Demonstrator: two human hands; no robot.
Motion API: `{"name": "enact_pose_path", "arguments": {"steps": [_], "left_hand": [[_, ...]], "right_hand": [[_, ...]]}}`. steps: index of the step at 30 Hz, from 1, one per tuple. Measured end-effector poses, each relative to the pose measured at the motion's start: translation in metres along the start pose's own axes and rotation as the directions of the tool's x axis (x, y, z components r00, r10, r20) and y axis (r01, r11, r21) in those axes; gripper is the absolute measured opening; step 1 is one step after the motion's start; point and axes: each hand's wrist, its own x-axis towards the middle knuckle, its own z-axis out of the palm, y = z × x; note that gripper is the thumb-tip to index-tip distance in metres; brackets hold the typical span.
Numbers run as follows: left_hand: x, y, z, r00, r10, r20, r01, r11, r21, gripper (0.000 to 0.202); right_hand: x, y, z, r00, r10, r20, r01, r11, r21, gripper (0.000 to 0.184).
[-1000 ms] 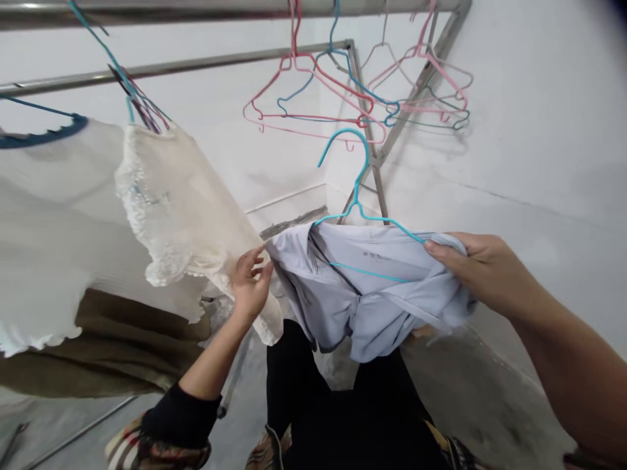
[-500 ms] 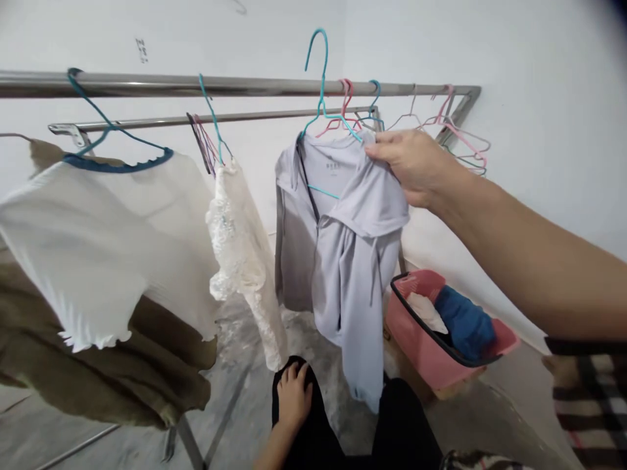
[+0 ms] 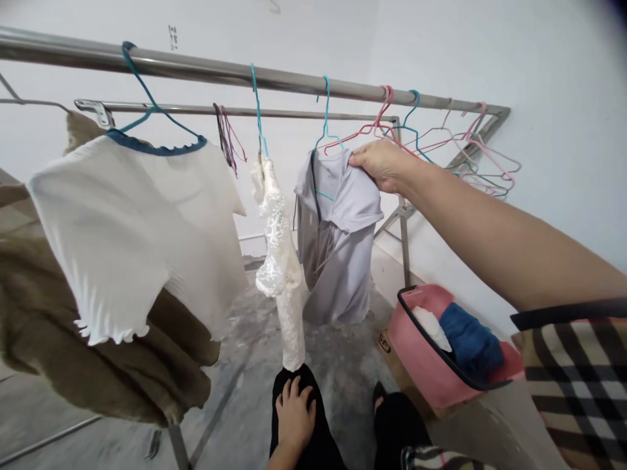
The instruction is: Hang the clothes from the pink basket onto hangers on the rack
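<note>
My right hand (image 3: 382, 164) grips the shoulder of a pale lilac zip top (image 3: 337, 241) that hangs on a teal hanger (image 3: 327, 124), whose hook sits over the steel rail (image 3: 206, 66). My left hand (image 3: 295, 412) rests flat on my black trouser leg, holding nothing. Just left of the lilac top hangs a cream lace garment (image 3: 280, 261) on another teal hanger.
A white ribbed top (image 3: 132, 222) on a blue hanger and an olive garment (image 3: 98, 365) hang at the left. Several empty pink and blue hangers (image 3: 441, 140) crowd the rail's right end. A pink laundry basket (image 3: 416, 356) with white and blue clothes stands on the floor at the right.
The lilac top went from waist height up onto the rail, and its hanger hook now sits over the bar. My left hand let go of the top and dropped to my leg.
</note>
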Motion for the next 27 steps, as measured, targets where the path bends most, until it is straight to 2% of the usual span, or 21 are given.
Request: {"name": "enact_pose_path", "arguments": {"steps": [2,4,8,13,17,19,21,24,26,27], "left_hand": [[0.0,0.001,0.0,1.0,0.007,-0.007,-0.007,1.0,-0.009,0.039],[0.001,0.002,0.001,1.0,0.019,-0.018,-0.019,1.0,-0.018,0.038],[0.003,0.004,0.0,0.999,0.021,-0.024,-0.021,1.0,-0.023,0.036],[0.003,0.004,0.004,0.998,0.029,-0.049,-0.029,0.999,-0.014,0.035],[0.005,0.004,0.005,0.997,0.043,-0.056,-0.043,0.999,-0.002,0.033],[0.006,0.004,0.004,0.996,0.061,-0.061,-0.06,0.998,0.017,0.033],[0.005,0.004,0.002,0.994,0.079,-0.074,-0.077,0.996,0.035,0.033],[0.005,0.002,0.002,0.984,0.117,-0.132,-0.113,0.993,0.037,0.031],[0.006,0.0,0.004,0.977,0.148,-0.151,-0.143,0.989,0.041,0.031],[0.006,-0.002,0.005,0.973,0.169,-0.154,-0.164,0.985,0.045,0.03]], "right_hand": [[-0.01,0.008,0.003,0.999,0.042,0.006,-0.042,0.999,0.004,0.023],[-0.015,0.016,0.002,1.0,0.025,0.011,-0.025,0.999,0.022,0.02],[-0.018,0.034,-0.013,0.99,-0.139,0.013,0.139,0.99,-0.021,0.003],[-0.046,0.051,-0.033,0.932,-0.361,-0.047,0.344,0.915,-0.209,0.027],[-0.087,0.071,-0.041,0.904,-0.426,-0.018,0.396,0.855,-0.334,0.036],[-0.105,0.094,-0.05,0.923,-0.382,0.044,0.368,0.844,-0.39,0.037],[-0.119,0.129,-0.065,0.956,-0.268,0.117,0.291,0.837,-0.463,0.036],[-0.138,0.202,-0.104,0.992,0.051,0.118,0.037,0.766,-0.642,0.035],[-0.157,0.255,-0.137,0.955,0.296,0.034,-0.166,0.624,-0.763,0.034],[-0.168,0.281,-0.154,0.93,0.368,-0.005,-0.231,0.572,-0.787,0.034]]}}
